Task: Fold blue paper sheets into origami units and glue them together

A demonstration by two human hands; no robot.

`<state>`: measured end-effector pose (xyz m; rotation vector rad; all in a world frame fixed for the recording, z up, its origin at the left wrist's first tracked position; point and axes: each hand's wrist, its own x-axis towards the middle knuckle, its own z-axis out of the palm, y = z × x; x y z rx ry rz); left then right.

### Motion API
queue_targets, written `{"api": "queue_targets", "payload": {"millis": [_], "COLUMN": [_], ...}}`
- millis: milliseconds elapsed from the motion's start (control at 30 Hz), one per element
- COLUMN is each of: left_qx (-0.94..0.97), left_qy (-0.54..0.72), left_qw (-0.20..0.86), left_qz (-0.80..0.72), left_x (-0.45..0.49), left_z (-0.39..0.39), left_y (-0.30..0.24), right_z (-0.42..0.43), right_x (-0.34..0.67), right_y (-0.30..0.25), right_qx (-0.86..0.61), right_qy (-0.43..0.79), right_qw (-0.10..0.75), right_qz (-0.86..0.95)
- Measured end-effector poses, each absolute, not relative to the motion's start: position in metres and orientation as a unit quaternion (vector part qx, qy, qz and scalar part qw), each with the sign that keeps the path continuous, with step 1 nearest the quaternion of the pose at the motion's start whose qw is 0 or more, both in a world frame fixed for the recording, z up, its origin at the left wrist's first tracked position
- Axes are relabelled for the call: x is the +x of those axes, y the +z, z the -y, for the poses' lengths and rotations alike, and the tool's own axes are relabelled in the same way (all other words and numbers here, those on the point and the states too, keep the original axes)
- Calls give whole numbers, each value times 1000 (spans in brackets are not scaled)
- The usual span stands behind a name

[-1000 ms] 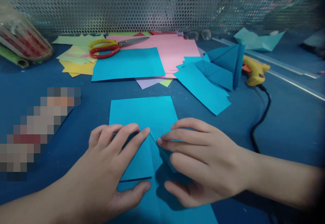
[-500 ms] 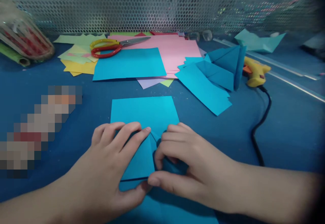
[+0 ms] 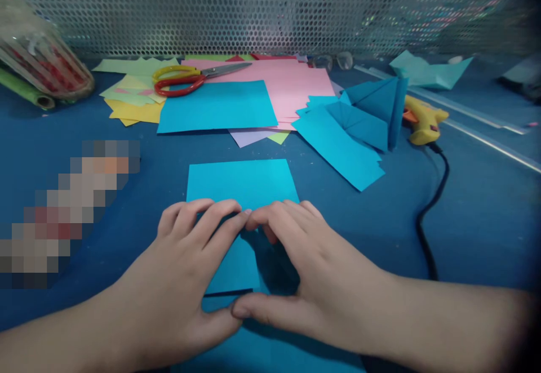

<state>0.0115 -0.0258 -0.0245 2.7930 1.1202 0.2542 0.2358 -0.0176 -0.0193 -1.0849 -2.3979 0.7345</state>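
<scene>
A blue paper sheet (image 3: 243,181) lies on the blue table in front of me, its near corners folded in toward the middle. My left hand (image 3: 186,266) lies flat on the left folded flap, fingers stretched out and pressing it down. My right hand (image 3: 296,266) covers the right flap with its fingers bent, the fingertips meeting those of the left hand at the centre line. The two thumbs touch near the sheet's lower edge.
Further back lie another blue sheet (image 3: 217,105), pink paper (image 3: 296,83), yellow and green sheets (image 3: 131,100) and red-and-yellow scissors (image 3: 186,77). Folded blue paper pieces (image 3: 359,125) and a yellow glue gun (image 3: 422,119) with a black cord (image 3: 431,215) are at the right. A perforated metal wall (image 3: 270,7) stands behind.
My right hand has slid left and forward over the right flap, its fingers now meeting the left hand's fingertips. The left hand has stayed in place.
</scene>
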Motion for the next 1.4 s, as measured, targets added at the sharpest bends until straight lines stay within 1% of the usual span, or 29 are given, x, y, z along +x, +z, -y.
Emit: {"api": "queue_targets", "payload": {"millis": [133, 200, 300, 500, 733, 1000, 1100, 1200, 1400], "left_qx": [925, 925, 919, 883, 850, 832, 853, 860, 866], "left_qy": [87, 84, 82, 128, 151, 209, 193, 184, 183], "left_qw": [64, 72, 91, 147, 191, 205, 209, 198, 182], "left_qz": [-363, -364, -375, -428, -466, -471, -438, -433, -428], "left_x": [10, 10, 9, 12, 13, 11, 6, 5, 13], "left_z": [25, 24, 22, 27, 32, 28, 22, 20, 26], "left_y": [-24, -25, -26, -27, -27, -20, -17, -18, -19], "right_z": [11, 9, 8, 9, 7, -17, -22, -24, -22], "right_x": [240, 241, 242, 239, 238, 258, 267, 271, 269], "right_y": [-16, -18, -23, -26, -21, 13, 26, 29, 24], "right_qx": [-300, -252, -220, -189, -193, -134, -86, -56, -11], "right_qy": [302, 303, 250, 85, 54, 6, 6, 8, -12], "right_qw": [195, 190, 204, 243, 255, 205, 160, 124, 99], "right_qz": [884, 899, 921, 948, 946, 970, 983, 991, 995]}}
